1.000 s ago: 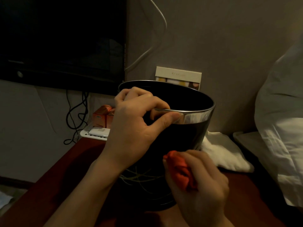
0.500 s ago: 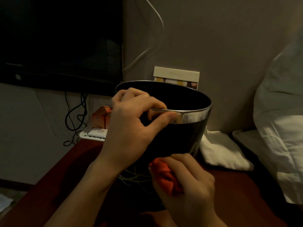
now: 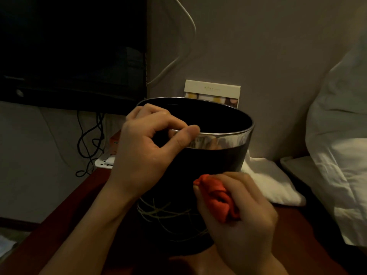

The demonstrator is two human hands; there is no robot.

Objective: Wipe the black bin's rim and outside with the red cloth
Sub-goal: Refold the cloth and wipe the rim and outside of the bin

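black bin [image 3: 208, 161] upright on red-brown table [image 3: 59, 219] | left hand [image 3: 147, 153] pinching its silver rim [image 3: 222, 138] | right hand [image 3: 238, 217] clutching bunched red cloth [image 3: 217, 197] against bin's outer wall

We see only two bare forearms and hands. The left hand [image 3: 145, 153] and right hand [image 3: 238, 221] wear no gloves, rings or watch that we can make out, though the dim light may be hiding small details. Both wrists and forearms are uncovered as far as the lower edge, with no sleeve in view.
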